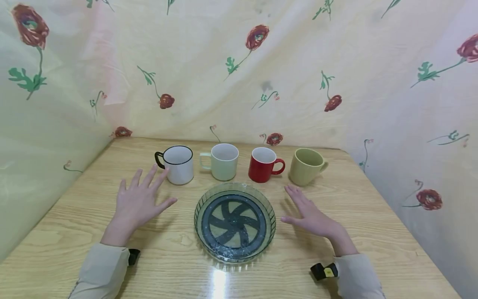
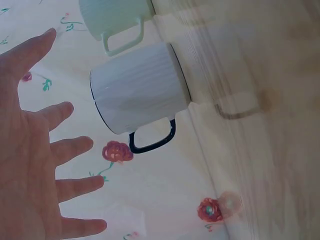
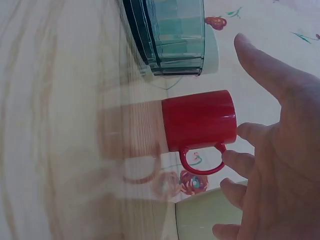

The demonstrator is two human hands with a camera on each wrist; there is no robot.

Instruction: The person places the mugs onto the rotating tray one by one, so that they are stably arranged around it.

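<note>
My left hand [image 1: 136, 202] hovers over the table with its fingers spread, nearest to a white mug [image 1: 180, 165] with a black rim and black handle. That mug [image 2: 140, 89] fills the middle of the left wrist view. On the other side, my right hand [image 1: 311, 216] is held with straight fingers and holds nothing. It is nearest to the olive-green mug [image 1: 305, 167] and a round, clear glass dish [image 1: 199, 232] with a dark swirl pattern at its base. Between the outer mugs stand a pale mint mug [image 1: 224, 162] and a red mug [image 1: 260, 166].
All the mugs stand upright in a row along the back of the wooden table [image 1: 168, 265]. Behind and beside it hangs a flowered cloth [image 1: 201, 74]. Black straps [image 1: 318, 271] sit at the wrists, by the light sleeves [image 1: 101, 265].
</note>
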